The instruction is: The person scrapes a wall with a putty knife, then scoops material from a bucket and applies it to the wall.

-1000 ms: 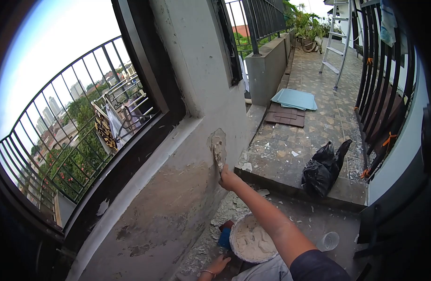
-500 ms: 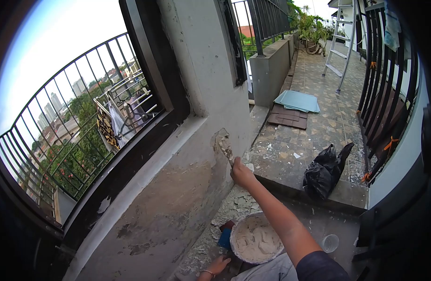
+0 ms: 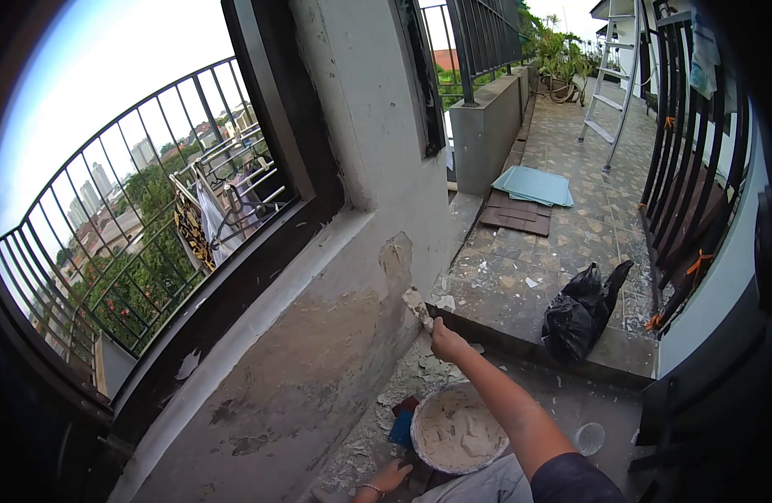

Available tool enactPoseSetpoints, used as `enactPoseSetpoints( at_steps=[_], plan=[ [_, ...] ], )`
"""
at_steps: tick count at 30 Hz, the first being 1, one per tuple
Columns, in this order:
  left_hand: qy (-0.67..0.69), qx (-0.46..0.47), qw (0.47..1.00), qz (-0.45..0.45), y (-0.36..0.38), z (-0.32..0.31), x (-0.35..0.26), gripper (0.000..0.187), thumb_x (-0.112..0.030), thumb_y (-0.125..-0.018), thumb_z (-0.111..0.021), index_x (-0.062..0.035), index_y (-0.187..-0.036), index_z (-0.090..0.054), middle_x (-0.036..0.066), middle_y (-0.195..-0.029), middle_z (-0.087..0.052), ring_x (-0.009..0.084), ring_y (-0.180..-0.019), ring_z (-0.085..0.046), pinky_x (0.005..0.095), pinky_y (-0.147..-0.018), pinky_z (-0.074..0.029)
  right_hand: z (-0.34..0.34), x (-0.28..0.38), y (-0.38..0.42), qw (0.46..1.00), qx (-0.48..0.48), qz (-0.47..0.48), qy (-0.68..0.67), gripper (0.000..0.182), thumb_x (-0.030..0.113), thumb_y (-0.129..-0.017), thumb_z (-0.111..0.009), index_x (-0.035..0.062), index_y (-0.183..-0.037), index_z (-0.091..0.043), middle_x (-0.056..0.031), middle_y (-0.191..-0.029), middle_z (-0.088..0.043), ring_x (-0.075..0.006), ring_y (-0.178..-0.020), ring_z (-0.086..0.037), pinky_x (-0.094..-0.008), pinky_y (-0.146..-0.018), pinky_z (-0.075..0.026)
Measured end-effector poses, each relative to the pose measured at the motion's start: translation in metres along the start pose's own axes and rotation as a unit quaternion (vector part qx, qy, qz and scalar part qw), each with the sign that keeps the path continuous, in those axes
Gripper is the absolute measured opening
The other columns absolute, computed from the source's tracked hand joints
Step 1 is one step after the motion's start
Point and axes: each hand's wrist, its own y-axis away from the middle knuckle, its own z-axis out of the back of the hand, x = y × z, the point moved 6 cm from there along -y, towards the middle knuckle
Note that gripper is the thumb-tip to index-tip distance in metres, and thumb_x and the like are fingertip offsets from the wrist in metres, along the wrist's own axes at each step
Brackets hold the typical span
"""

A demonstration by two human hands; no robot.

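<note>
Your right hand (image 3: 447,340) was clenched around the handle of a narrow scraper smeared with pale paste (image 3: 418,308), just below and right of the frame's centre. Its blade stood before the grey, patchily stripped wall (image 3: 306,348); whether they touched, you could not tell. Your left hand (image 3: 391,475) was low at bottom centre, its grasp unclear, near a round, pale-rimmed bucket (image 3: 440,467) of beige paste (image 3: 466,427). A crumpled black plastic bag (image 3: 580,314) sat right of centre.
</note>
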Motion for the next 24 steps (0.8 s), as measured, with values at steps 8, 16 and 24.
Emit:
enactPoseSetpoints(
  at_steps=[8, 16, 24],
  plan=[
    [-0.02, 0.004, 1.0, 0.003, 0.006, 0.003, -0.003, 0.063, -0.045, -0.087, -0.05, 0.0092, -0.118, -0.05, 0.029, -0.116, -0.055, 0.0403, -0.112, -0.051, 0.0409, -0.094, -0.041, 0.082, 0.08, -0.035, 0.99, -0.122, 0.074, -0.007, 0.045, 0.003, -0.08, -0.045, -0.016, -0.115, -0.026, -0.0349, -0.087, -0.057, -0.0482, -0.085, -0.058, -0.0506, -0.072, -0.046],
    [-0.047, 0.038, 0.998, 0.027, 0.004, 0.0, -0.002, 0.064, -0.044, -0.088, -0.048, 0.0083, -0.124, -0.046, 0.029, -0.123, -0.051, 0.0384, -0.117, -0.048, 0.0385, -0.098, -0.038, -0.002, 0.026, -0.051, 0.997, -0.037, 0.044, 0.045, 0.047, 0.002, -0.081, -0.04, -0.0163, -0.122, -0.026, -0.0389, -0.102, -0.052, -0.0463, -0.09, -0.059, -0.0483, -0.075, -0.047],
    [-0.043, 0.026, 0.999, 0.006, 0.005, 0.001, -0.006, 0.067, -0.046, -0.087, -0.049, 0.0085, -0.125, -0.045, 0.029, -0.124, -0.05, 0.0382, -0.118, -0.047, 0.0392, -0.099, -0.037, 0.049, 0.014, 0.001, 0.999, -0.027, -0.026, 0.025, 0.043, 0.005, -0.084, -0.039, -0.0132, -0.12, -0.026, -0.0385, -0.098, -0.054, -0.0482, -0.088, -0.058, -0.0523, -0.075, -0.046]
  ],
)
